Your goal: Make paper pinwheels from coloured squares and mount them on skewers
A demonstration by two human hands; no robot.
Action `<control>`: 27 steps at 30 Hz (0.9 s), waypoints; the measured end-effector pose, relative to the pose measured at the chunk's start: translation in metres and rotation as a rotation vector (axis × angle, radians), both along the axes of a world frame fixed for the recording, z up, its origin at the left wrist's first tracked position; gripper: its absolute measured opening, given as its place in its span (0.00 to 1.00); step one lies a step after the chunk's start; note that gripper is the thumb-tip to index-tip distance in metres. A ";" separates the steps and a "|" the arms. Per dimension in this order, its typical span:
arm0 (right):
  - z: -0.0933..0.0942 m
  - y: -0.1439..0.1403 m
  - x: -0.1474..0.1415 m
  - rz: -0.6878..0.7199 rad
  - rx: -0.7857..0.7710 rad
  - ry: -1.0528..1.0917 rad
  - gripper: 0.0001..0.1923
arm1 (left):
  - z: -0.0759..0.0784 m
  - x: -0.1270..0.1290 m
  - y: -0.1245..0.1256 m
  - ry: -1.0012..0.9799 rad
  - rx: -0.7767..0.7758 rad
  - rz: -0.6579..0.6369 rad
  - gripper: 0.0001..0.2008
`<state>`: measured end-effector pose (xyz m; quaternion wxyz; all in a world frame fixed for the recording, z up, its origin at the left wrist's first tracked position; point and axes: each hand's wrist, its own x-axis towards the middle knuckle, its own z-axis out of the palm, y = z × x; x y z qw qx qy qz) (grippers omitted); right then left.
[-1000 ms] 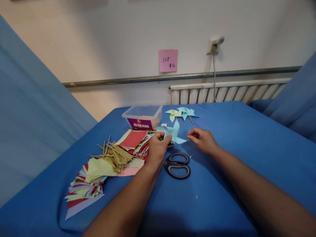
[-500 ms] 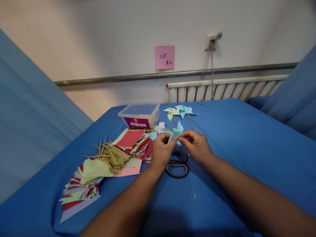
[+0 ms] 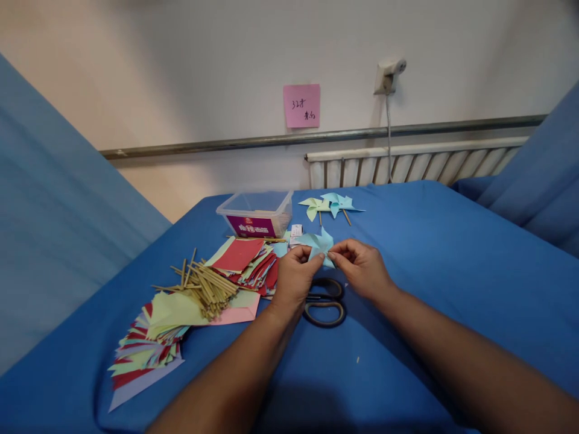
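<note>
A light blue paper pinwheel (image 3: 322,242) is held up between both hands above the middle of the table. My left hand (image 3: 296,274) pinches its left and lower side, thumb on the front. From the other side, my right hand (image 3: 359,265) has thumb and forefinger closed at the pinwheel's lower right edge; the fingers partly hide that spot. Black-handled scissors (image 3: 324,313) lie just beneath the hands, their blades hidden behind my left wrist. Farther back, a pale green pinwheel (image 3: 315,206) and another blue pinwheel (image 3: 338,203), both on sticks, rest on the cloth.
Left of the hands lie a stack of coloured paper squares (image 3: 239,255), a heap of thin wooden sticks (image 3: 208,288) and fanned cut papers (image 3: 149,346). A clear plastic box (image 3: 256,214) and a small white box (image 3: 296,231) stand behind. Blue cloth (image 3: 452,289) covers the table.
The pinwheel has turned or tipped slightly, and its top blade now sits a little lower. Both hands keep their pinch in nearly the same place.
</note>
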<state>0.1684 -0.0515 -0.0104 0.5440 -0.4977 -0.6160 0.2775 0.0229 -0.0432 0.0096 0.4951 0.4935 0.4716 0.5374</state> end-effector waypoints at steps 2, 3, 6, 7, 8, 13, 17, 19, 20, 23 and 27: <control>0.001 -0.001 0.000 0.000 0.006 -0.002 0.07 | 0.000 0.001 0.000 -0.075 -0.040 -0.019 0.12; 0.001 -0.002 0.000 0.002 0.010 -0.002 0.07 | 0.000 0.001 0.000 -0.103 -0.055 -0.027 0.12; 0.001 -0.004 -0.001 0.011 0.028 -0.017 0.06 | -0.001 0.001 0.000 -0.136 -0.074 -0.035 0.11; 0.002 -0.004 0.000 0.010 0.035 -0.029 0.06 | -0.001 0.001 0.000 -0.135 -0.073 -0.034 0.11; 0.002 -0.005 0.000 0.008 0.042 -0.043 0.06 | -0.002 0.001 0.000 -0.128 -0.070 -0.031 0.11; 0.002 -0.005 0.000 -0.015 0.053 -0.079 0.06 | -0.001 0.001 -0.001 -0.090 -0.042 -0.016 0.10; 0.003 -0.005 0.000 -0.019 0.054 -0.078 0.06 | 0.002 0.002 -0.002 -0.045 -0.014 -0.011 0.09; 0.002 -0.005 0.000 -0.020 0.053 -0.074 0.06 | 0.004 0.002 -0.003 0.002 0.005 0.005 0.09; 0.002 -0.005 0.000 -0.018 0.051 -0.071 0.06 | 0.004 0.002 -0.003 0.031 0.017 0.017 0.09; 0.002 -0.005 0.000 -0.015 0.050 -0.059 0.06 | 0.004 0.002 -0.003 0.107 0.064 0.046 0.08; 0.003 -0.005 -0.001 -0.019 0.049 -0.052 0.06 | 0.004 0.003 -0.005 0.158 0.112 0.069 0.07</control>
